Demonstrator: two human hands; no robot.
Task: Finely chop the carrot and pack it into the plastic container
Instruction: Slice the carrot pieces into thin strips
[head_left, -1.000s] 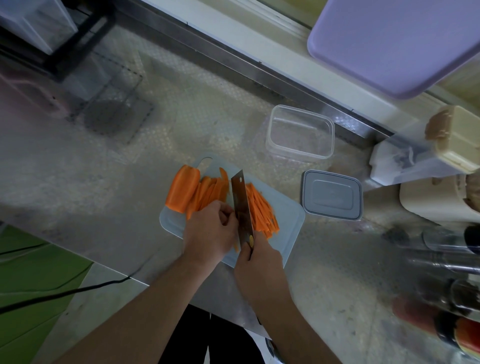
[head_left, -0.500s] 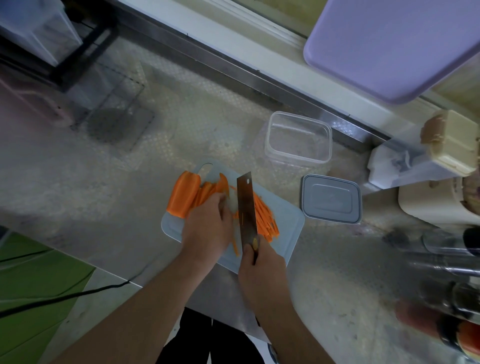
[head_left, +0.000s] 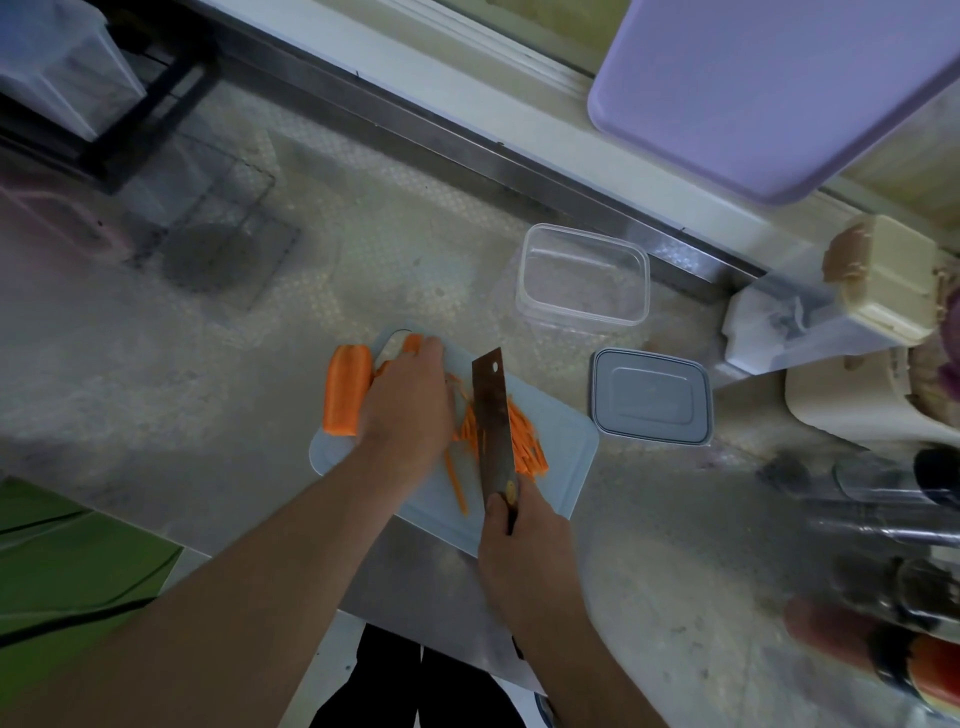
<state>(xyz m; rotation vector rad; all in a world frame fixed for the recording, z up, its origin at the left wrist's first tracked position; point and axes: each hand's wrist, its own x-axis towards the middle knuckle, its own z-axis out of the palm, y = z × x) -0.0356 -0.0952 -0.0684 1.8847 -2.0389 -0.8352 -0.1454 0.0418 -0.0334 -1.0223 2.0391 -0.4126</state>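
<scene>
On the cutting board (head_left: 566, 447), the left hand (head_left: 410, 410) has slid left over the carrot slices (head_left: 413, 343), fingers pressing them; the right hand (head_left: 519, 530) grips the cleaver (head_left: 491, 415) beside more cut strips (head_left: 524, 441), so chopping continues

Dim, cool cast, soft shadows, wide-angle bend at edges, bottles (head_left: 883, 561) bottom rt blurred, centre fairly sharp

Orange carrot strips (head_left: 524, 441) on board; clear plastic container (head_left: 584, 275) stands empty.

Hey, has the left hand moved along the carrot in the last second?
Yes. The left hand has slid left, away from the knife and toward the big uncut carrot chunk at the cutting board's left edge, now covering the slices beside it.
</scene>
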